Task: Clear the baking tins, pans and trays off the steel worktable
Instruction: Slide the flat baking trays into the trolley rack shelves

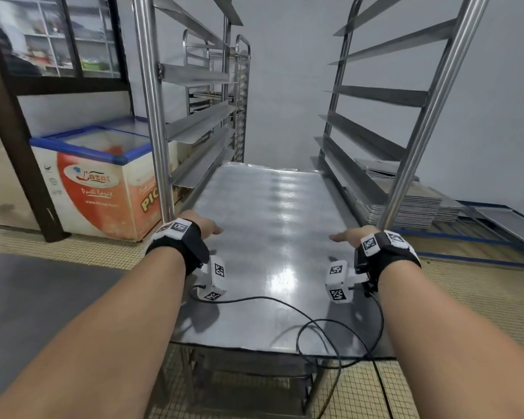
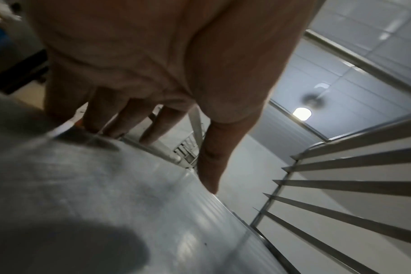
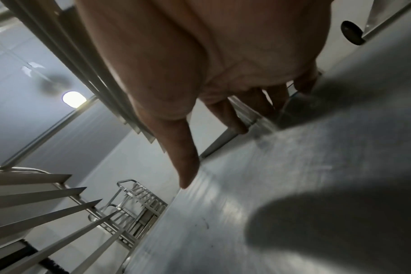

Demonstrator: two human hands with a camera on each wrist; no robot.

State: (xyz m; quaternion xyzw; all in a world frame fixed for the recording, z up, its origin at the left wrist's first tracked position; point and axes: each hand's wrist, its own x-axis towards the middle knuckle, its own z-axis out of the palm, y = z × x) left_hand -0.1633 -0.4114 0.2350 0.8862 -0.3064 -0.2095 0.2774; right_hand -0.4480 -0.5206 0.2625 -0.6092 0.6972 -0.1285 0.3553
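A large flat steel baking tray (image 1: 273, 237) lies level in front of me, its far end between the two sides of a tall steel rack trolley (image 1: 153, 116). My left hand (image 1: 206, 228) grips the tray's left edge, thumb on top and fingers curled down over the rim. In the left wrist view the tray (image 2: 106, 194) fills the lower left under that hand (image 2: 153, 74). My right hand (image 1: 348, 235) holds the right edge the same way. The right wrist view shows its thumb (image 3: 183, 163) lying on the tray (image 3: 293, 185). Whether the tray rests on the runners is unclear.
Angled runners line the rack's right side (image 1: 375, 95) above the tray. A stack of flat trays (image 1: 412, 204) sits on the floor at right. A chest freezer (image 1: 103, 176) stands left, a second rack (image 1: 239, 101) behind. Black cables (image 1: 315, 325) trail over the tray's near end.
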